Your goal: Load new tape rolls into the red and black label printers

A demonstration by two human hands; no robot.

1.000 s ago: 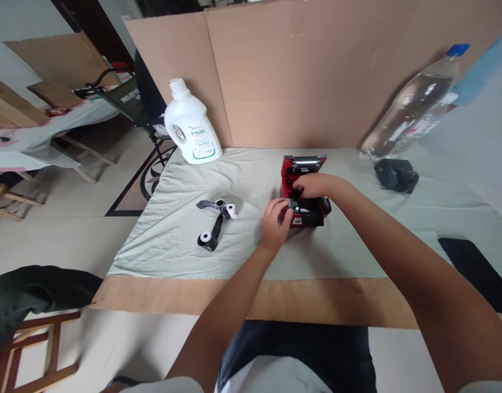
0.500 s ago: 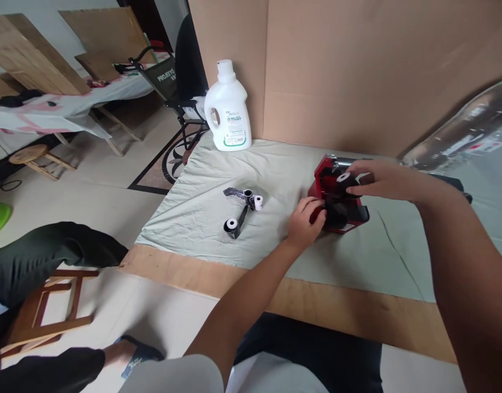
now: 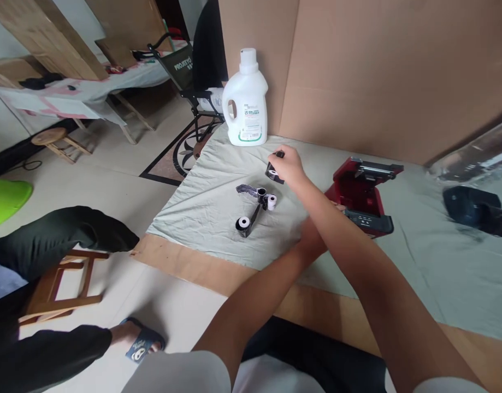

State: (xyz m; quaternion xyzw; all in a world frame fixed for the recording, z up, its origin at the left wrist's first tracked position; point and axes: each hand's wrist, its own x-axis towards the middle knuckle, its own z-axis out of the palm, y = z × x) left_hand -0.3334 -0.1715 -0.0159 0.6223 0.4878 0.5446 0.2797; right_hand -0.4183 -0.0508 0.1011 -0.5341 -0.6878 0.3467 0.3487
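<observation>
My right hand (image 3: 289,164) is closed around a small black roll with a white core (image 3: 274,173), held above the cloth. That forearm crosses over my left one. Most of my left hand (image 3: 314,232) is hidden behind it, but a few fingertips show against the near left side of a red and black machine (image 3: 376,202), gripping its edge. The machine's lid is raised, and its red inner bay is visible. Below my right hand lie a loose black roll with a white core (image 3: 243,224), a small white roll (image 3: 271,202) and a black strip (image 3: 247,189).
A white detergent bottle (image 3: 246,103) stands at the back, before a cardboard panel (image 3: 377,82). On the right lie a black object (image 3: 476,210) and clear plastic wrapping (image 3: 472,147). Another person's leg (image 3: 62,234) is at the left, beside a wooden stool (image 3: 89,273).
My right hand has moved left from the machine, carrying the black roll out of it, and crossed over my left arm. My left hand stays by the machine. The camera view has shifted slightly.
</observation>
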